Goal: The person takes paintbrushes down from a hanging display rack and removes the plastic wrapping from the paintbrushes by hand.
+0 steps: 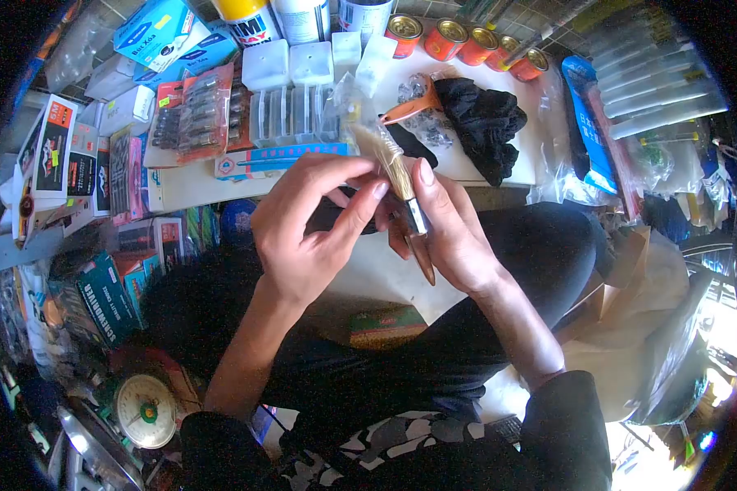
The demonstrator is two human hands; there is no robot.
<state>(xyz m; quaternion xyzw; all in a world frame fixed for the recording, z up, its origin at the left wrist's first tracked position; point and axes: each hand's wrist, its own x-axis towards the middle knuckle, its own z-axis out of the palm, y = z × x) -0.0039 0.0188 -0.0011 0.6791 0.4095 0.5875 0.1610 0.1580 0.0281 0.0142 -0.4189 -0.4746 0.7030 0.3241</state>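
Observation:
A paintbrush [397,176] with pale bristles, a shiny metal ferrule and a brown handle is held over my lap, bristles pointing up and away. My right hand [458,233] is closed around its ferrule and upper handle, thumb along the side. My left hand [307,221] has bent fingers and thumb closed at the left edge of the bristles; the fingertips behind the brush are partly hidden. Something clear, like plastic film, shows near the bristle tips. Just beyond lies another brush with an orange handle [413,106], beside a crumpled black cloth [483,127].
A white table [184,186] ahead carries clear plastic boxes [291,114], small orange tins [445,39], spray cans [250,20] and packaged goods. Boxes crowd the left, with a dial scale [146,411] below. Plastic-wrapped items hang at right above a large bag [651,327].

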